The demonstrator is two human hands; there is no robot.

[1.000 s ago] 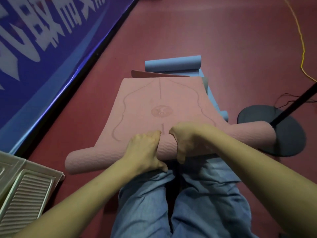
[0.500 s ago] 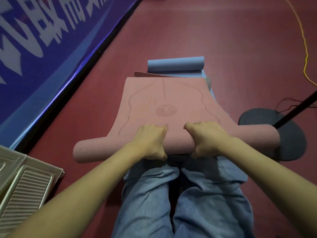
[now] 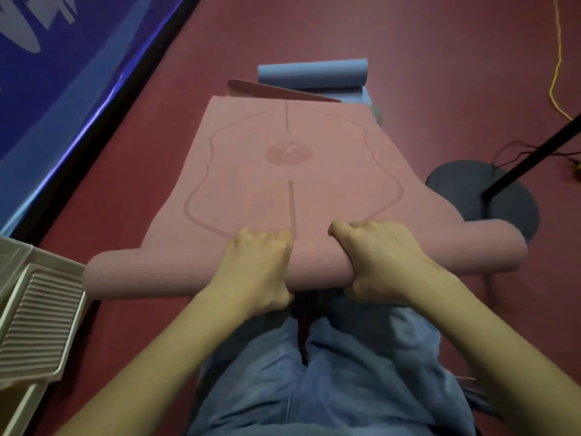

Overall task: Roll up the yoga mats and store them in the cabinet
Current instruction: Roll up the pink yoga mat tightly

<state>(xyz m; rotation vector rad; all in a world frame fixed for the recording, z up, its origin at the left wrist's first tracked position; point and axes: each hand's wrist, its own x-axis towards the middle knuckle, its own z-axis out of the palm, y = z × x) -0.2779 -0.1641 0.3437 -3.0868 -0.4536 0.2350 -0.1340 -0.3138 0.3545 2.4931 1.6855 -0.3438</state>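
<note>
The pink yoga mat [image 3: 292, 171] is seen spread across the red floor [image 3: 408, 42], its near end wound into a thick roll lying crosswise just ahead of the knees. That roll is gripped by both hands side by side at its middle. The left hand [image 3: 254, 269] is set on the roll with fingers curled over its top and the thumb tucked against its near side. The right hand [image 3: 377, 262] is clamped likewise, fingers wrapped over the crest, thumb under the near face. A narrow strip of the roll is left showing between the two hands.

The flat part of the mat is stretched away to the far side, printed with a centre line and a round emblem. Beyond its far edge a blue yoga mat [image 3: 312, 73] is seen, rolled at its far end, with a darker pink sheet edge [image 3: 267, 91] wedged between the two.

To the right, a black round stand base [image 3: 471, 190] with a slanted pole is touched by the roll's right end. A yellow cable [image 3: 558, 58] is trailed along the far right. A ribbed beige panel [image 3: 37, 322] is lying at the near left, and a blue banner [image 3: 63, 83] runs along the left.
</note>
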